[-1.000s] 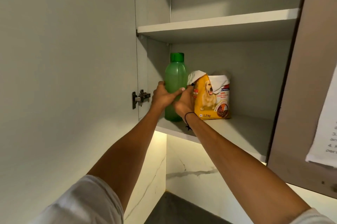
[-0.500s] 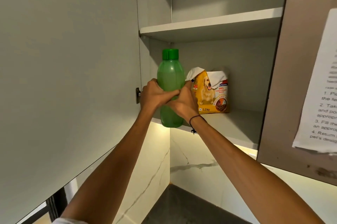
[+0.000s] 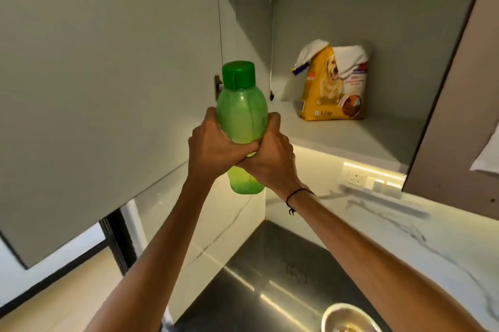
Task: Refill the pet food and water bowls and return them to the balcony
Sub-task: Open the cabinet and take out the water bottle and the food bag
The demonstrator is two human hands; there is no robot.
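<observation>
A: What do the hands have?

B: Both grip the green bottle (image 3: 241,118). The left hand (image 3: 213,146) wraps its left side and the right hand (image 3: 272,155) wraps its right side, fingers curled round the middle of the body, and the two hands meet in front of it.

A: So where does the bottle sit in that hold?

B: Upright between the two palms. Its green cap (image 3: 238,74) and shoulder stand above the hands, and its base shows below them. It is in the air in front of the open cabinet, clear of the shelf (image 3: 359,140).

A: Anything on the wrists?

B: A thin black cord (image 3: 295,195) circles the right wrist.

A: And beyond the bottle?

B: A yellow bag of dog food (image 3: 333,88), its top folded open, stands further back on the shelf, up and to the right of the bottle and well apart from it. The cabinet door (image 3: 108,88) hangs open on the left, another door (image 3: 459,105) on the right with a sheet of paper (image 3: 488,156) on it.

A: Below?

B: A dark countertop (image 3: 270,264) against a marbled white wall (image 3: 378,223). A metal bowl (image 3: 348,318) rests on it at the bottom edge, only partly in view; there seems to be something in it, but I cannot tell what.
</observation>
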